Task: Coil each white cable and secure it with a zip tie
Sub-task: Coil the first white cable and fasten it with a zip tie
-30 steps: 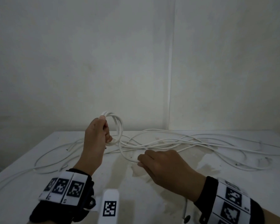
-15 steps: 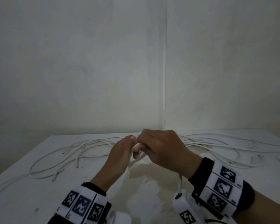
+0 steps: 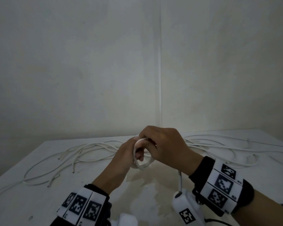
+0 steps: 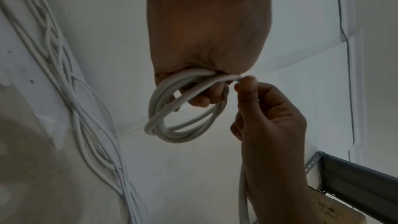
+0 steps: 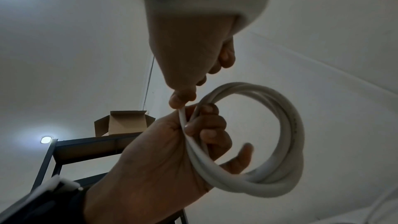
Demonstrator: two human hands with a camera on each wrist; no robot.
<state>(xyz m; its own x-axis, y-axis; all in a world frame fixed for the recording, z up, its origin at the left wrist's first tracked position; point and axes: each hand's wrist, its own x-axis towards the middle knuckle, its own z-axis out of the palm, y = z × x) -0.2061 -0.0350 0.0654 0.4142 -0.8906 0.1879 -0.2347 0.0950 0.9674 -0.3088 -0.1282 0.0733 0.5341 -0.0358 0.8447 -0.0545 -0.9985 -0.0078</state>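
A small coil of white cable [image 3: 142, 165] hangs just above the table, and my left hand [image 3: 137, 154] grips its several loops [image 4: 183, 125] in a curled fist. My right hand [image 3: 152, 144] sits against the left from the right. Its thumb and finger pinch the cable's free end [image 4: 234, 78] at the top of the coil. In the right wrist view, the right hand's fingertips [image 5: 183, 98] meet the strand where the left hand [image 5: 204, 134] clamps the coil [image 5: 286, 142].
Several loose white cables [image 3: 88, 149] sprawl across the white table [image 3: 31, 201] on the left, and more cables [image 3: 219, 144] lie on the right. A bare wall corner stands close behind. A dark metal shelf [image 5: 86, 142] carries an open cardboard box [image 5: 125, 123].
The left hand has lowered the coil. The right hand has come up from the table to the coil, bringing the cable's last stretch with it. Both hands now meet at the centre.
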